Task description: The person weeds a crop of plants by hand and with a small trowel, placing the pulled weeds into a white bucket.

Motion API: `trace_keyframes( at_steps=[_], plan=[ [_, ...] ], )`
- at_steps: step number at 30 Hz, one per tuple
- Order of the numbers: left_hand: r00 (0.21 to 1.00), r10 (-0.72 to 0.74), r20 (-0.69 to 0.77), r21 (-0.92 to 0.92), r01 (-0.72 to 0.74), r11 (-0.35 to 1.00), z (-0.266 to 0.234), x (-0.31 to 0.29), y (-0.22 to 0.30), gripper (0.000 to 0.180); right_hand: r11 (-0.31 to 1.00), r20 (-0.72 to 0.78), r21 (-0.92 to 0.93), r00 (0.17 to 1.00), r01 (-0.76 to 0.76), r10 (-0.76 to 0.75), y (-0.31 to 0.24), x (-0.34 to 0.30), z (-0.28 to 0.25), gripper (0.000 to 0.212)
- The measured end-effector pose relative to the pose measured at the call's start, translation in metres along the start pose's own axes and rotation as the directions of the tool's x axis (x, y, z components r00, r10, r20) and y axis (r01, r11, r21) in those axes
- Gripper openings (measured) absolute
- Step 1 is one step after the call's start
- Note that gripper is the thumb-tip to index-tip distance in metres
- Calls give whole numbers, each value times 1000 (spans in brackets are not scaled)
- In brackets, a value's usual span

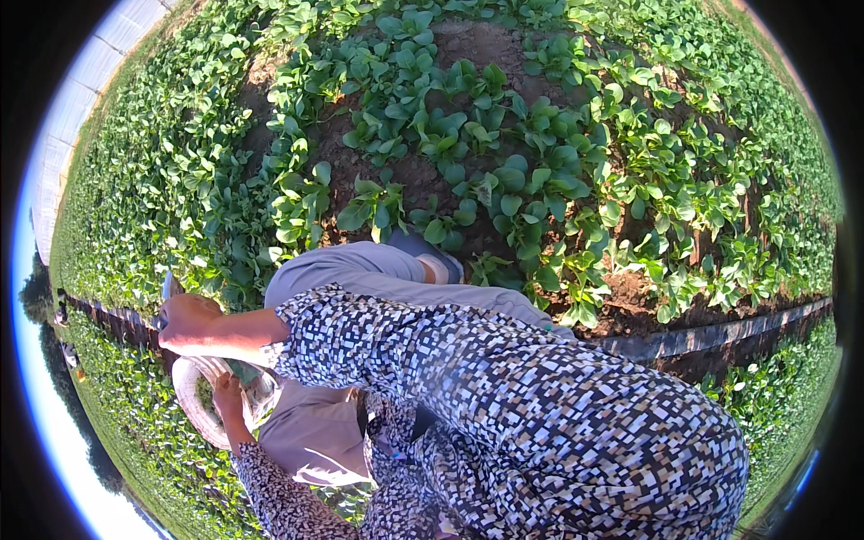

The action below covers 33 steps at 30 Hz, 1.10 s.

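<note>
Both my arms, in a black, white and tan patterned shirt (504, 369), reach across to the left. My right hand (191, 324) is closed in a fist around a small bladed tool, apparently a knife; its grey blade (170, 285) sticks up beyond the fist, and most of the handle is hidden. Just below, my left hand (230, 396) has its fingers bent against some pale strips (212, 367), seemingly pinching them. These strips lie at the upper side of a whitish ring-shaped thing (192, 407) beside my knee; its exact kind is unclear.
Low leafy green plants (441, 135) grow in rows all around, with brown soil (472, 45) between them. My grey trouser legs (360, 265) are bent, and a shoe (441, 267) stands among the plants. A pale strip edging (720, 338) borders the bed. White sheeting (90, 67) rises at the far left.
</note>
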<state>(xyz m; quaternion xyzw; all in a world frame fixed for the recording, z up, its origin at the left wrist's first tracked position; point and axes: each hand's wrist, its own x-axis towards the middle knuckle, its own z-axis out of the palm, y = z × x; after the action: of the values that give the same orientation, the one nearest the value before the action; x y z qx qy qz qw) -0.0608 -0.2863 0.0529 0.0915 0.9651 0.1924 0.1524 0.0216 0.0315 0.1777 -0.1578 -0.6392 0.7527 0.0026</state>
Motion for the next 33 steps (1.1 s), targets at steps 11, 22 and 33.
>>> trace_keyframes(
  at_steps=[11, 22, 33],
  plan=[
    [998, -66, -14, -161, 63, 985, -6, -5, -23, 38, 994, 8, -39, 995, 101, -101, -20, -14, -41, 29],
    [994, 37, -107, 122, -23, 992, -5, 2, 2, 43, 963, -290, -208, 930, 169, -226, -26, -20, -203, 12],
    [980, 134, -144, 211, -102, 972, 1, 10, 80, 46, 952, -233, -250, 944, 174, -234, -3, -15, -209, 28]
  ],
)
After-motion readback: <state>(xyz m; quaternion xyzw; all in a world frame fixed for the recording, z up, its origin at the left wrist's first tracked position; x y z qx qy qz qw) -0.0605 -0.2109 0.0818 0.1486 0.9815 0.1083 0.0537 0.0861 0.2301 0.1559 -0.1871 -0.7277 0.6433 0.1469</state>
